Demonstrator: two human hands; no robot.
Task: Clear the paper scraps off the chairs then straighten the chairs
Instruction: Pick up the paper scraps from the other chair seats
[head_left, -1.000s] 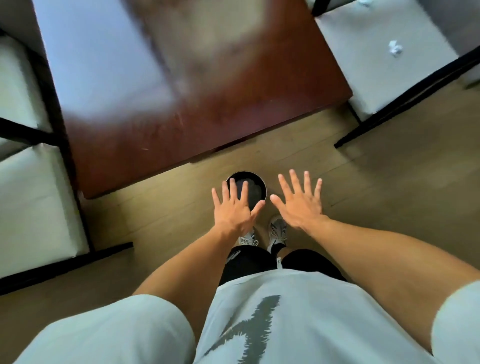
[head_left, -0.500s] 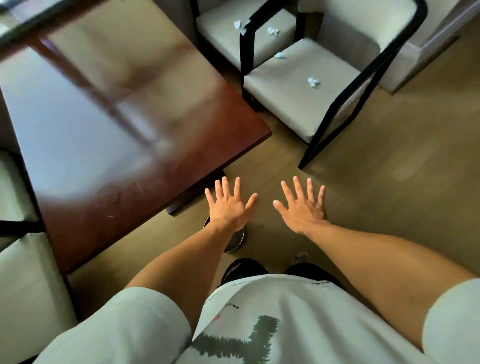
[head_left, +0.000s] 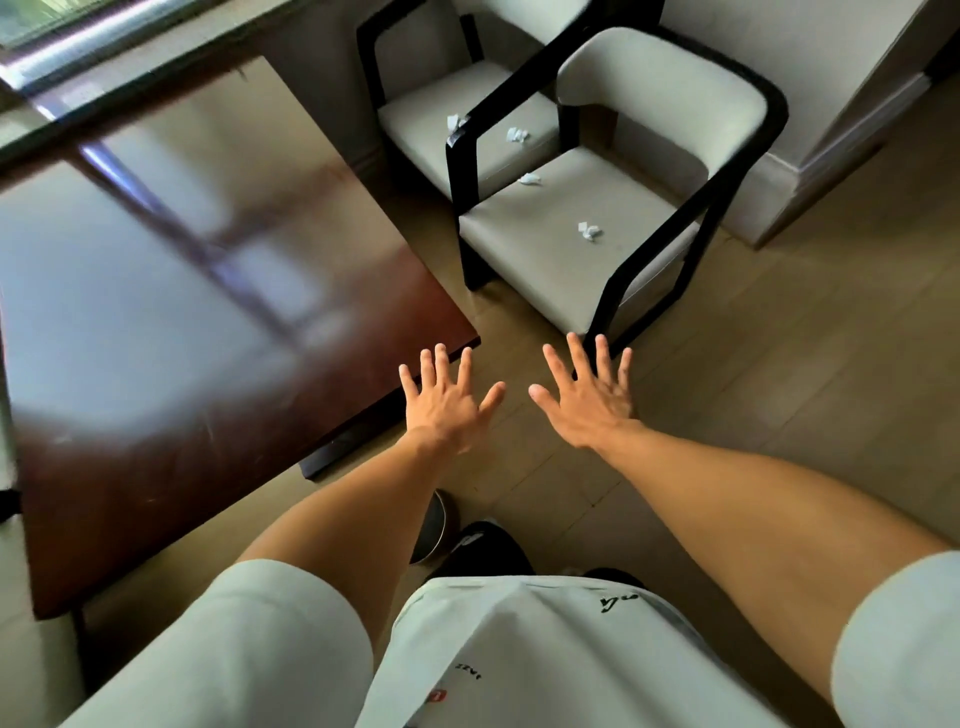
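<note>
Both hands are held out palm-down over the floor (head_left: 779, 374), the left hand (head_left: 447, 402) and right hand (head_left: 589, 400) each with fingers spread and holding nothing. Ahead stand two chairs with dark frames. The near chair (head_left: 550, 249) carries two scraps (head_left: 590, 231) on its seat; the far chair (head_left: 431, 122) behind it carries two more. The dark counter (head_left: 182, 312) lies to the left.
</note>
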